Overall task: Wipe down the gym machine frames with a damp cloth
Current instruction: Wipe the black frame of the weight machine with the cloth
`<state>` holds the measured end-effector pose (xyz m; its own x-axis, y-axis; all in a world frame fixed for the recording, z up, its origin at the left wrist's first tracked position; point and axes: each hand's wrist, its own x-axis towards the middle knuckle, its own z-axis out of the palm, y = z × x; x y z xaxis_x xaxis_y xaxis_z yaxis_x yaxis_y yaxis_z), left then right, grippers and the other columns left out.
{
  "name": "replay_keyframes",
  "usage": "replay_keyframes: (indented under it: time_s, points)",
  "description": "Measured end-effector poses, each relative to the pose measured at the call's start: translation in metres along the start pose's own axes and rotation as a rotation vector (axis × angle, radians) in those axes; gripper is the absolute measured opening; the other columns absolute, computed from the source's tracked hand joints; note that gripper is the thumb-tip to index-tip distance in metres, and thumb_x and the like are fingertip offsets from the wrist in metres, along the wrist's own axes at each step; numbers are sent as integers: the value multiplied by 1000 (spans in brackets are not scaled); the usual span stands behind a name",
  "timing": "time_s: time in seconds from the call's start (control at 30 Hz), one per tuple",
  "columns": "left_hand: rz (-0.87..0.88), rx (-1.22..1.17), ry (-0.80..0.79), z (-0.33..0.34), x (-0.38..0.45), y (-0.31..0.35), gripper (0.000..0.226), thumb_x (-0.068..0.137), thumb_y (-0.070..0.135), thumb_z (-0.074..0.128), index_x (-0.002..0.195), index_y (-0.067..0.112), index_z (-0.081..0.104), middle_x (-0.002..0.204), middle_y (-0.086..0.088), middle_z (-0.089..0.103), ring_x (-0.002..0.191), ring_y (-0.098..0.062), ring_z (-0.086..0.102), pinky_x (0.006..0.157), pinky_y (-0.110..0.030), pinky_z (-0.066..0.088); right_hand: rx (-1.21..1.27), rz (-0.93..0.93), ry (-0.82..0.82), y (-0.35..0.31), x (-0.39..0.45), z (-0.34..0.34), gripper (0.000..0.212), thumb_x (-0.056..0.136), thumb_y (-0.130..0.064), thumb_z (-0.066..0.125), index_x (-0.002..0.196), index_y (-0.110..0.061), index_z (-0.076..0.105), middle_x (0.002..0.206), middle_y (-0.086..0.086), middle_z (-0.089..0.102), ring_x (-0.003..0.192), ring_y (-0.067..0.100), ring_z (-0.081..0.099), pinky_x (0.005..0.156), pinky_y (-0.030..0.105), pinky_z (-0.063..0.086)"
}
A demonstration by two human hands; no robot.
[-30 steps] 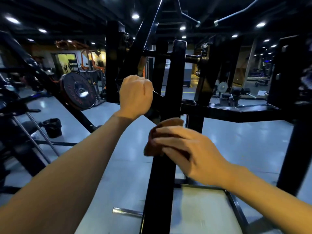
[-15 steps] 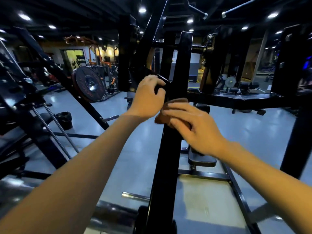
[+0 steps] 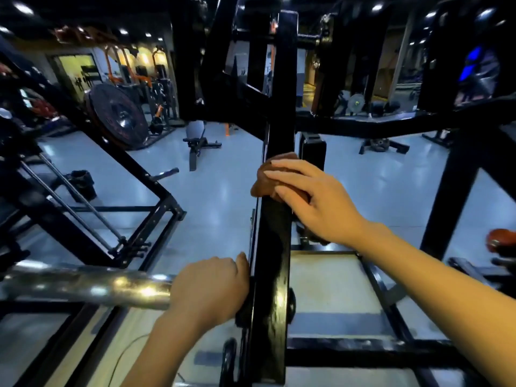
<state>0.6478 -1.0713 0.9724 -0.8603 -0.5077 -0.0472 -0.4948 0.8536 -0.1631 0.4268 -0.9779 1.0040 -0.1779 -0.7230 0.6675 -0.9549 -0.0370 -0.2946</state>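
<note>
A black frame post (image 3: 275, 247) stood upright at centre. The left hand (image 3: 210, 289) curled round a chrome bar (image 3: 83, 287) beside it, while the right hand (image 3: 312, 196), fingers nearly straight, pressed a brown cloth (image 3: 264, 181) against the post

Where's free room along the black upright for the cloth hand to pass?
Free: the upright face between the cloth under the right hand and the left hand. Crowded: low down, where the left hand grips the chrome bar; above, crossbars join the upright.
</note>
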Motion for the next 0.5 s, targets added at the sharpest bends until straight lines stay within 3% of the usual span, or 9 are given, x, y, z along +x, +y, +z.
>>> replay_keyframes:
  time_s: [0.07,0.17,0.3,0.5]
  points:
    - [43,33,49,3,0,-2,21,107,23,25,115,21,44,92,-2,61,80,-35,59,55,-36,31,17,22,13,-7,-5,3,36,108,-34,54,142,-28,64,152,-14,51,138,16,52,108,44,50]
    - [10,-26,65,7,0,-2,15,106,21,27,99,22,40,78,1,50,72,-32,50,56,-36,32,-14,-46,16,-17,-16,9,34,108,-33,54,140,-27,66,151,-13,53,137,15,53,107,44,50]
    - [-55,-129,78,11,4,0,24,105,22,27,81,21,34,73,3,42,72,-29,50,59,-36,36,9,-122,-50,-28,-53,17,33,107,-30,57,138,-24,67,151,-9,54,135,17,55,106,43,50]
    - [-193,-224,27,-3,-7,3,32,104,34,33,74,26,38,75,4,44,71,-22,50,66,-34,37,7,-277,-147,-39,-86,22,32,106,-24,60,138,-20,68,152,-3,55,126,25,61,100,42,53]
